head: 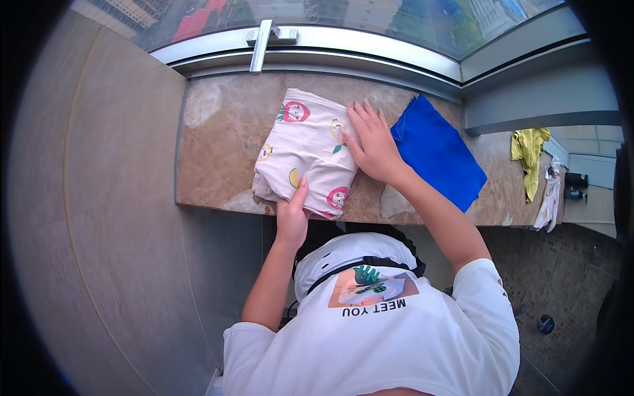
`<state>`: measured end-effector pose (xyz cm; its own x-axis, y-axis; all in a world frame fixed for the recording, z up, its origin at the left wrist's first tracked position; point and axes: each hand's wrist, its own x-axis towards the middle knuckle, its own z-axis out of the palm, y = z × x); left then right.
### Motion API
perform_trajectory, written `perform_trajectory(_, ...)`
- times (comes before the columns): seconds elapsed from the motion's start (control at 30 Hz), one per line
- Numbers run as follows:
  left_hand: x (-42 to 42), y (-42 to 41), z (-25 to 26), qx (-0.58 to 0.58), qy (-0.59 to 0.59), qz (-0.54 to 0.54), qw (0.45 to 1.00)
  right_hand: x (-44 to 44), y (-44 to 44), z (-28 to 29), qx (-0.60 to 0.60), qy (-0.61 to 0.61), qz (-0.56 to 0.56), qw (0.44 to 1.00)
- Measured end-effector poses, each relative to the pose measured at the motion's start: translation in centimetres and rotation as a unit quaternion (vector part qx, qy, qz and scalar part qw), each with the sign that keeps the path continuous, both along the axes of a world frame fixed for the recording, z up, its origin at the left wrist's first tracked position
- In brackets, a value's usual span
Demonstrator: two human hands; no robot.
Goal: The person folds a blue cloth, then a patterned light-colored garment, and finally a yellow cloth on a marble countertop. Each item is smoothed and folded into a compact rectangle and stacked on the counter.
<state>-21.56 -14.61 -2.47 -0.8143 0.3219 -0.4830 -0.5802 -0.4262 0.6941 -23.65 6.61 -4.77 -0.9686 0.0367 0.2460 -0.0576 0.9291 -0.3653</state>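
Note:
A folded white cloth printed with fruit faces lies on a brown marble windowsill. My left hand grips its near edge, thumb on top and the fingers hidden underneath. Flat against the cloth's right edge rests my right hand, fingers pointing towards the window and the thumb on the fabric. Just right of that hand, a blue cloth lies on the stone with one edge folded over, partly behind my right forearm.
A window with a metal handle borders the far side. Tiled wall stands at the left. Further right, a yellow cloth and a white printed cloth lie near dark bottles. A metal window post rises at the right.

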Motion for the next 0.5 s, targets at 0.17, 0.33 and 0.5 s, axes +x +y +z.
perform_trajectory(0.17,-0.7,-0.7,1.8,0.011,-0.032,0.022,0.999,0.1,0.2,2.4,-0.091,0.029,-0.053,0.994)
perform_trajectory(0.33,0.0,-1.2,-0.8,-0.131,0.066,0.085,0.985,-0.1,1.0,1.4,-0.022,0.030,-0.056,0.998)
perform_trajectory(0.5,0.4,-2.7,-1.3,-0.262,0.153,0.110,0.947,1.6,1.4,2.2,0.016,-0.032,-0.010,0.999)
